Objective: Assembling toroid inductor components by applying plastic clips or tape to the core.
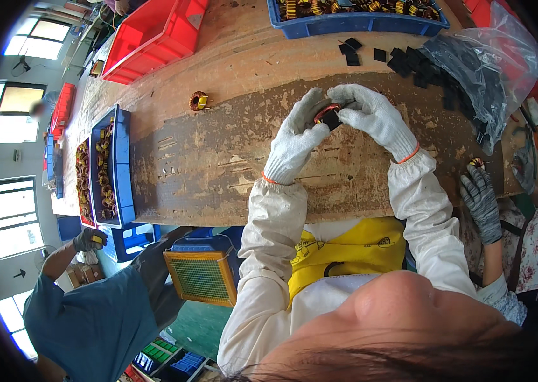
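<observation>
Over the worn tabletop (230, 165) both my white-gloved hands meet around a copper-wound ring coil (325, 112). A black square pad (330, 120) lies against the coil's near side. My left hand (295, 137) grips from the left, its thumb by the pad. From the right, my right hand (374, 120) closes over the coil, with its fingertips at the pad's edge. Fingers hide much of the coil. Another ring coil (198, 100), dark with yellow, lies alone on the table to the left of my hands.
A blue tray (358, 27) of coils stands at the far side; loose black pads (409, 63) and a plastic bag (472, 60) lie right of it. Red bin (154, 38) far left, blue tray (122, 165) of coils left. Gloved co-workers (482, 197) (100, 299) are at both sides.
</observation>
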{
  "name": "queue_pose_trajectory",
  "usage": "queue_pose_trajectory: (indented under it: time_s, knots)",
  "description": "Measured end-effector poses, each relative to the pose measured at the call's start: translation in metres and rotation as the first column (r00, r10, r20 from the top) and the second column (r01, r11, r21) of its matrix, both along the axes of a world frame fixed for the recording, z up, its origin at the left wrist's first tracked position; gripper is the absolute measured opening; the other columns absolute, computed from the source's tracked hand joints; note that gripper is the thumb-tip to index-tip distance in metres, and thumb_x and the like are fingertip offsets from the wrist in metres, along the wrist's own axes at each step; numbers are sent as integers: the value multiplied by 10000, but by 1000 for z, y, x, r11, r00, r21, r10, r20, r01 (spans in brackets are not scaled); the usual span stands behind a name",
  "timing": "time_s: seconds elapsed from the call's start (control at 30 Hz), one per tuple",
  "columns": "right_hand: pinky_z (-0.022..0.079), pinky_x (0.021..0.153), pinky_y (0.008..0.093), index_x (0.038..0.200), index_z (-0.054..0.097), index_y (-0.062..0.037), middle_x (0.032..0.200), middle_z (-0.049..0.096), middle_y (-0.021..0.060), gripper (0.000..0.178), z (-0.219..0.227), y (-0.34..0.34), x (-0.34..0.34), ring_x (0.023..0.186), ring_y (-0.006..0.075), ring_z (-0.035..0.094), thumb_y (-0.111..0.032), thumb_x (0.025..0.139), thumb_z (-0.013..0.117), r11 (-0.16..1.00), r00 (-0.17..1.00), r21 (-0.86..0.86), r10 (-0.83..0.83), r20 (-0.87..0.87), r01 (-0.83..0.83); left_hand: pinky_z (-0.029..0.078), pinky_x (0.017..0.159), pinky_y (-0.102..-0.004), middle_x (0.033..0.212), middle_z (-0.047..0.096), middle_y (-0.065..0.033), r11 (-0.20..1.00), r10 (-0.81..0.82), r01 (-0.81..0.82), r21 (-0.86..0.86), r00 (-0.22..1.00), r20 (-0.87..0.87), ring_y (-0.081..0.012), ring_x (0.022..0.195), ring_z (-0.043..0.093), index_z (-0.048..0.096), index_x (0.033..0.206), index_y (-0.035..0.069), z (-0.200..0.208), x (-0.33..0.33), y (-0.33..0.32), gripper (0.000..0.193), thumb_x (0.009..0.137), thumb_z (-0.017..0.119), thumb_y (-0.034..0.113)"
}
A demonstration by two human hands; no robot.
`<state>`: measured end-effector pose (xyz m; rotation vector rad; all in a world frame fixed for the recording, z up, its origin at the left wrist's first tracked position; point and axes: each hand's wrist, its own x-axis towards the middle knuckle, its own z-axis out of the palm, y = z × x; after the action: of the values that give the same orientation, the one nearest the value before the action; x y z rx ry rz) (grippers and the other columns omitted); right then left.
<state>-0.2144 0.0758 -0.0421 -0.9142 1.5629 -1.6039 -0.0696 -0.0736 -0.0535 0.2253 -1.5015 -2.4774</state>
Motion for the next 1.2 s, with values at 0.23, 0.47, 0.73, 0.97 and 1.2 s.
queue_pose_trajectory:
  time_s: [0.23, 0.47, 0.73, 0.97, 1.2]
  knots:
    - [513, 893, 284, 1248, 606, -25, 1136, 661, 56, 365, -1, -2, 9, 975, 131, 617, -121, 899, 651, 996, 992, 38, -79, -94, 83, 357, 1115, -346, 1460, 450, -165, 990, 7, 0, -138, 999, 51, -245, 1353, 434, 314, 1502, -4, -1, -1, 0, 756, 863, 678, 175]
    - [509, 877, 286, 1196, 625, -33, 1099, 671, 54, 311, -5, -7, 12, 969, 127, 620, -183, 924, 634, 986, 989, 72, -145, -42, 148, 416, 1104, -420, 1406, 475, -185, 988, -6, 11, -157, 1000, 30, -293, 1294, 494, 335, 1470, -51, 2, -1, 2, 675, 893, 631, 137]
    - [553, 689, 334, 1113, 652, -80, 989, 672, 79, 261, 22, -1, 23, 785, 205, 655, -124, 861, 701, 798, 608, -372, -603, -517, 474, 524, 928, -340, 1259, 583, -130, 999, 30, -29, -16, 998, 57, -211, 1071, 619, 469, 1371, -5, -5, -21, 6, 506, 956, 636, 232]
    - [511, 764, 356, 1052, 677, -76, 1000, 662, 77, 269, 43, 17, 41, 849, 241, 636, -13, 791, 666, 799, 469, -592, -566, -678, 107, 550, 760, -301, 1057, 615, -106, 994, -87, 85, -67, 996, -17, -210, 917, 645, 532, 1256, 37, 11, -71, 31, 411, 893, 681, 161]
    - [561, 697, 291, 1028, 673, -27, 976, 684, 78, 249, 54, 28, 29, 824, 207, 690, 51, 791, 681, 682, 600, -687, -667, -442, 251, 526, 810, -396, 1029, 666, -129, 233, -87, -130, -964, 984, -154, -307, 943, 669, 635, 1147, 96, 15, -122, 110, 384, 797, 758, 194]
